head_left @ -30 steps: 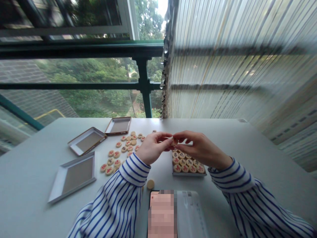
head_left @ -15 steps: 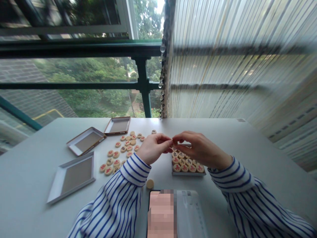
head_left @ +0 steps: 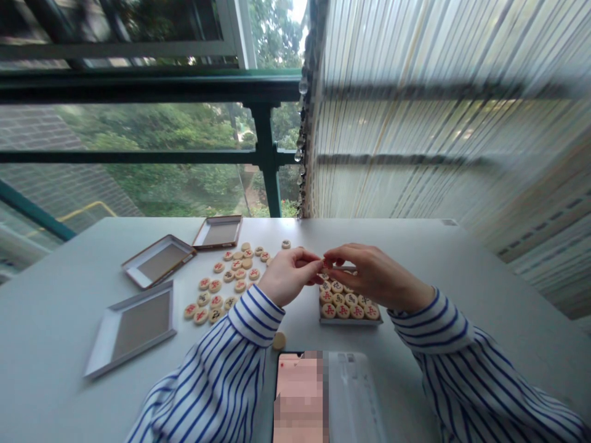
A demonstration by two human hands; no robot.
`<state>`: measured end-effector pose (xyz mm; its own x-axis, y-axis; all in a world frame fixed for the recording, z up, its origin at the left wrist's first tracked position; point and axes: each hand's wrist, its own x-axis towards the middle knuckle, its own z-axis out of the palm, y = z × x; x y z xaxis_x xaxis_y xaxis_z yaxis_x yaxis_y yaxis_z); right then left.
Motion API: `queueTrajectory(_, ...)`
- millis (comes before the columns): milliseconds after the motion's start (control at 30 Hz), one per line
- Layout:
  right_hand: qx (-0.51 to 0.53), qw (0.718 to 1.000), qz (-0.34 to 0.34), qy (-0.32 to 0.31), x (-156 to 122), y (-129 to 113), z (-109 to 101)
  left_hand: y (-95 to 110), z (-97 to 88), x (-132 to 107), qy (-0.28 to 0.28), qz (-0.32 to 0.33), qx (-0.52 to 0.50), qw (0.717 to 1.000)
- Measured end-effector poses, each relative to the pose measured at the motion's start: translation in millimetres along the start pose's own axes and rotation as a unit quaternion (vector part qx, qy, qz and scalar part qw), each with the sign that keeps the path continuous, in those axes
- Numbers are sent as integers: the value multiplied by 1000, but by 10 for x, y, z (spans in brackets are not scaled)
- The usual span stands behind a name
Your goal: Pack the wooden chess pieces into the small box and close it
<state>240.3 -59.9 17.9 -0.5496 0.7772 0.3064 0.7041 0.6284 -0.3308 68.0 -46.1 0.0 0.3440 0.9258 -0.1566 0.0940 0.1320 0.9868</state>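
Above the far left corner of a shallow box, my two hands meet at the fingertips. A round wooden Chinese chess piece with a red mark shows between them, mostly hidden. My right hand pinches it from the right, over the box. From the left, my left hand closes thumb and forefinger at its edge. Rows of Chinese chess pieces with red and black characters lie face up in the box; my right hand covers the back rows.
Several loose pieces are spread over the white table at left, some face down. Three shallow lids or trays lie farther left. One piece sits near a phone and a pale translucent case in front.
Both hands stay nearly in place, fingertips still together at the piece. A little more of its red mark shows now. The view has shifted slightly.
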Motion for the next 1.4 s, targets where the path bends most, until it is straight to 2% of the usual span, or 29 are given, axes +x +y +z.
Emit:
queueTrajectory(200,-15,1000,6,-25,-8,-6,-22,-22,33,9,-5,1,36,999)
queueTrajectory(333,-16,998,20,-55,-20,13,-27,-100,17,38,-9,37,97,995)
queueTrajectory(500,-33,993,39,-109,-51,88,-27,-200,-26,53,27,108,278,954)
queueTrajectory(667,-83,983,57,-153,-76,165,-18,-258,-22,37,52,122,381,915)
queueTrajectory(967,-116,965,69,-225,-70,231,98,-373,5,54,8,100,430,897)
queueTrajectory(1400,-130,954,84,-255,-63,254,153,-349,45,23,-4,91,481,872)
